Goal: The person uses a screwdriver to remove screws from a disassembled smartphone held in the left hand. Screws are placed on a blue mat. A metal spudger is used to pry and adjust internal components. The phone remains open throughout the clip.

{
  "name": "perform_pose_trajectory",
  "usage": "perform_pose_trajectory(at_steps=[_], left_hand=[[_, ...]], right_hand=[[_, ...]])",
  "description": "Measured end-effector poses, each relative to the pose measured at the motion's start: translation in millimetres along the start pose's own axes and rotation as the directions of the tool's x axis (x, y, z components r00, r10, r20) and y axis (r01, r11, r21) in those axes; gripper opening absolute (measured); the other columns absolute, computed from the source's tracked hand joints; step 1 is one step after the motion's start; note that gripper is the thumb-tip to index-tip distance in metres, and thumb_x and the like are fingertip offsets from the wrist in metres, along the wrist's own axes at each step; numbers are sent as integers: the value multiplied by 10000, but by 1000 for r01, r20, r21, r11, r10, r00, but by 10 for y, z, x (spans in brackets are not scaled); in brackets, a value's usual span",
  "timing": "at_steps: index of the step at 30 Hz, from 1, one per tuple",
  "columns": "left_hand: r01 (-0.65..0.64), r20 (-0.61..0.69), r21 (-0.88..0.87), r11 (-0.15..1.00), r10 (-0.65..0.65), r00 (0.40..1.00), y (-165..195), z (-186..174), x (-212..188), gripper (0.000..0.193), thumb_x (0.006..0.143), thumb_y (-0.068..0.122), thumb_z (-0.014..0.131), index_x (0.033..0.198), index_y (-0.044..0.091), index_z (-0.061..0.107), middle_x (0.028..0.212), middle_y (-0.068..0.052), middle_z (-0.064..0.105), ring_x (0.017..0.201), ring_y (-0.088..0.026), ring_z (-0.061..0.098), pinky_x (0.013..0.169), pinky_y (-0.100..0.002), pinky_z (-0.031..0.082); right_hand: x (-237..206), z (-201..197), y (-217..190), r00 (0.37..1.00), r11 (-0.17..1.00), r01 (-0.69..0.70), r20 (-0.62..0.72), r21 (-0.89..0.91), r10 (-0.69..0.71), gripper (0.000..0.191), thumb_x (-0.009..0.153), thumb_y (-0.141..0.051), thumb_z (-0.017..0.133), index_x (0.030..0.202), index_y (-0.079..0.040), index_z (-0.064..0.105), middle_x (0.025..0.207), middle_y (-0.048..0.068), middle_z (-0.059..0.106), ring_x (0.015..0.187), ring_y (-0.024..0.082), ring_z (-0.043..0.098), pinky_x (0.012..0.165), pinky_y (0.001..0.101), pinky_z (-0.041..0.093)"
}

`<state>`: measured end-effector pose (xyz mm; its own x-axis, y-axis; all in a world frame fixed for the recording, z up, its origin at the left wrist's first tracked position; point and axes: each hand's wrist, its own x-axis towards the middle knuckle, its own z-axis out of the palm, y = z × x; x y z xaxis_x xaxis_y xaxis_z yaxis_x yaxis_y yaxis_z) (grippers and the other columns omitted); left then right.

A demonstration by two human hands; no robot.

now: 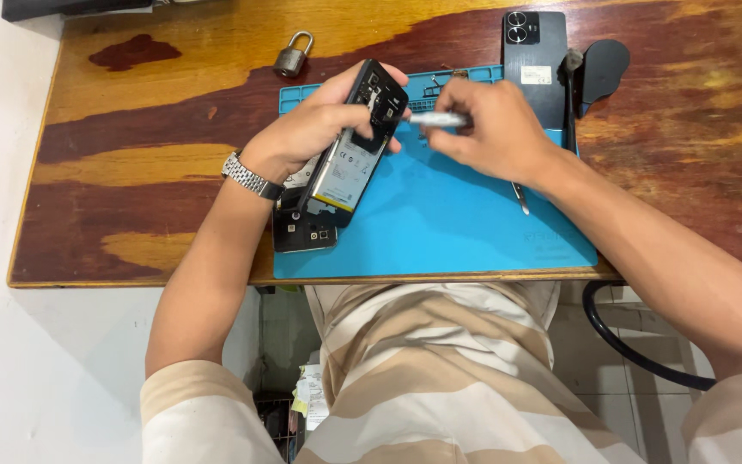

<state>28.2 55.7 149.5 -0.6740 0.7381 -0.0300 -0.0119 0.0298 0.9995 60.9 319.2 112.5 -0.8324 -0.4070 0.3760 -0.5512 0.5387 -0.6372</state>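
The left hand (315, 129) comes in from the lower left, forearm raised off the wooden table (173, 86), with a silver metal link watch (251, 179) on the wrist. Its fingers are curled shut around an opened black smartphone with its back cover off (355, 146), the thumb along the near edge and the fingertips showing past the far edge near the top. The phone is tilted, its top end up and away from the body, its lower end touching a second black phone body (304, 234) lying flat at the left edge of the blue silicone work mat (457, 219).

The right hand (491, 129) reaches in from the lower right with the wrist bent inward. Thumb and fingers are pinched closed on a slim silver metal tool (440, 119), which points left toward the phone's upper end, just beside the left fingertips.

Beyond the right knuckles a dark phone back cover with two camera rings (535, 60) lies on the table. A brass-coloured padlock (293, 56) sits well apart, beyond the left hand.
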Motion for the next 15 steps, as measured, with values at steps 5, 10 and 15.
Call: perform_pose_trajectory(at_steps=[5,10,15], left_hand=[[18,12,13,1000,-18,1000,15,16,11,568,878,-55,512,1431,77,503,1261,-119,677,992,-219,743,884,-307,582],[34,56,1,999,-34,998,76,14,-34,659,855,-85,513,1489,82,456,1293,-106,661,1059,-219,735,919,-310,574],[28,71,13,1000,-29,997,96,45,-36,699,854,-101,505,1526,78,432,1272,-122,656,1096,-229,730,951,-330,573]], right_hand=[[-32,-80,-3,993,995,-31,-110,96,42,200,983,-165,719,950,-10,597,648,48,601,558,107,564,495,295,398],[-67,-194,3,996,996,-25,-82,80,31,177,1034,-182,606,981,-14,613,631,69,545,537,145,511,505,346,370],[-84,-264,-47,999,999,46,28,-27,-46,177,920,-202,639,923,-27,664,560,93,546,443,230,519,469,388,395]])
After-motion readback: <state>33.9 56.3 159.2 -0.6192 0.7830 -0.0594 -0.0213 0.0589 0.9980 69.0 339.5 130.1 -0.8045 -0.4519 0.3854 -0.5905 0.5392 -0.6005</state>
